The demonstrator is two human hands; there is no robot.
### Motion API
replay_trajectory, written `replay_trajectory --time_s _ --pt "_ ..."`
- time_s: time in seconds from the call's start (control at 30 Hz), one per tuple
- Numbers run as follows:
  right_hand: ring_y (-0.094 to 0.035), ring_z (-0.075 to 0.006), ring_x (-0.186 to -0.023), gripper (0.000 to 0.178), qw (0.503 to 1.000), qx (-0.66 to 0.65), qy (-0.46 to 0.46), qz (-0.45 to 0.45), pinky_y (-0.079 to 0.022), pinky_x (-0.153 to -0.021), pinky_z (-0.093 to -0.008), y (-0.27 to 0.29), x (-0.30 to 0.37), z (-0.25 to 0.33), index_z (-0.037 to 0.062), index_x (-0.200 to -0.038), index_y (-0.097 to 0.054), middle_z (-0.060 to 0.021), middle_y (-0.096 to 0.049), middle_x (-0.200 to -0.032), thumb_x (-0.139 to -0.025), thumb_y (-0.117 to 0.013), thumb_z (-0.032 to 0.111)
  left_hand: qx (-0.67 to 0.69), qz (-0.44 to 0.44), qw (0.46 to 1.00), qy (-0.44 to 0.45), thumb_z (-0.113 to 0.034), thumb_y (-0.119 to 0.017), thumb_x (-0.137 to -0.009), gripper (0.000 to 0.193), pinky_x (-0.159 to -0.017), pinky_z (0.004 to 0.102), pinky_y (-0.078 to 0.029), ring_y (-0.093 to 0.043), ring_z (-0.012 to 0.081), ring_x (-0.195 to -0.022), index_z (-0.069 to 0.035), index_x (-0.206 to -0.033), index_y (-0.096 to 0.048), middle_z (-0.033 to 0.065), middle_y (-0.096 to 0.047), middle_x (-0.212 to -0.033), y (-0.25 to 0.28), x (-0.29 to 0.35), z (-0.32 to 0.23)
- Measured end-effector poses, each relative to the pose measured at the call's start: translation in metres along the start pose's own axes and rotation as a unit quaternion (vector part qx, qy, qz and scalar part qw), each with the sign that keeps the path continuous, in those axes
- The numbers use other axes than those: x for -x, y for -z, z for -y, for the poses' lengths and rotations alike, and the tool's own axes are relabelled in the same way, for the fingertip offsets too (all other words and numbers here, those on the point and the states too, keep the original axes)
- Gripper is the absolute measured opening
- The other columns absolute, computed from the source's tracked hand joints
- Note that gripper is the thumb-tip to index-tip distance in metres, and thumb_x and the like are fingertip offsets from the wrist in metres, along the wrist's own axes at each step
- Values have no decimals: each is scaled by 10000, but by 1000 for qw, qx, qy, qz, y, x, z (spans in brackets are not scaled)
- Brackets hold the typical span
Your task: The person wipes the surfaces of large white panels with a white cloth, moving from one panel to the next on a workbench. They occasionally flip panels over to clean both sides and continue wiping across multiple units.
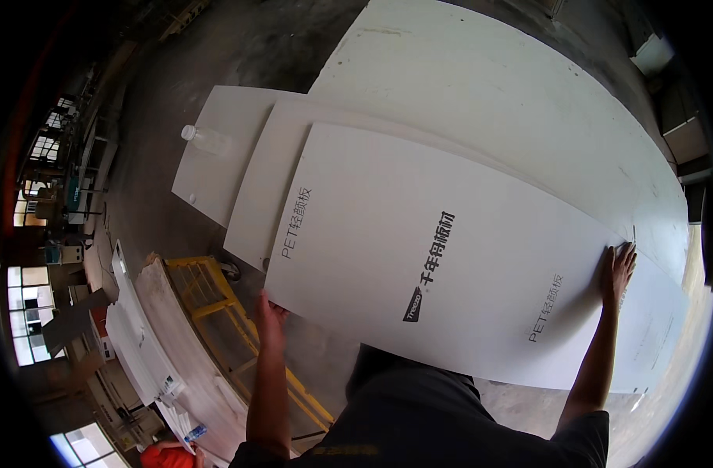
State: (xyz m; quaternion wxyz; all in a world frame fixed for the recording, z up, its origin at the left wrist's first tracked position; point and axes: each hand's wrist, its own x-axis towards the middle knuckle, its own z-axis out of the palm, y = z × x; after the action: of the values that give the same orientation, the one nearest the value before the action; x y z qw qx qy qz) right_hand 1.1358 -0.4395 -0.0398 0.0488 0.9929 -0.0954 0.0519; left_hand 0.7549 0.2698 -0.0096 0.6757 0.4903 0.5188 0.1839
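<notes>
In front of me lies a large white board (372,210) with dark printing, on top of a stack of white boards. My left hand (272,316) is closed on its near left corner, the fingers partly hidden beneath the edge. Up at the far right corner, my right hand (622,269) rests along the board's edge with its fingers stretched out. A second white board (267,168) sticks out on the left from under the printed one. Below that, another pale board (208,179) reaches farther left and carries a clear plastic bottle (208,140).
A big pale sheet (481,70) spreads out beyond the stack. To the lower left stands a yellow metal frame (208,292) with a wheel, beside a long stack of panels (193,351). A person in red (169,455) is at the bottom left. Machinery lines the left side.
</notes>
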Motion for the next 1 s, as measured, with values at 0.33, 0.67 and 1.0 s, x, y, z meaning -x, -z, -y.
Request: replay_trajectory --time_s 0.33,0.67,1.0 --pt "-129 -343 -1548 839 919 -119 369 69 -130 -1257 -477 130 100 468 -13 -1571 -222 -172 -160 -1669 -968 -568 457 -15 116 993 -4 -359 -526 -1048 392 -715 303 -518 -612 145 -822 18 -1098 -618 67 -641 -966 13 -4 7" --pt "-227 -288 -1527 833 741 -154 643 118 -201 -1245 -438 159 212 621 -21 -1542 -307 -171 -311 -1614 -987 -477 577 -144 137 980 -21 -226 -607 -968 269 -658 314 -508 -618 164 -667 36 -988 -664 77 -653 -753 15 -11 -2" --pt "-169 -287 -1543 795 798 -111 586 86 -160 -1254 -451 161 171 645 -30 -1546 -284 -174 -275 -1630 -1000 -491 509 -147 201 968 32 -175 -585 -987 230 -670 312 -530 -665 164 -710 43 -1015 -653 96 -682 -812 20 -17 -5"
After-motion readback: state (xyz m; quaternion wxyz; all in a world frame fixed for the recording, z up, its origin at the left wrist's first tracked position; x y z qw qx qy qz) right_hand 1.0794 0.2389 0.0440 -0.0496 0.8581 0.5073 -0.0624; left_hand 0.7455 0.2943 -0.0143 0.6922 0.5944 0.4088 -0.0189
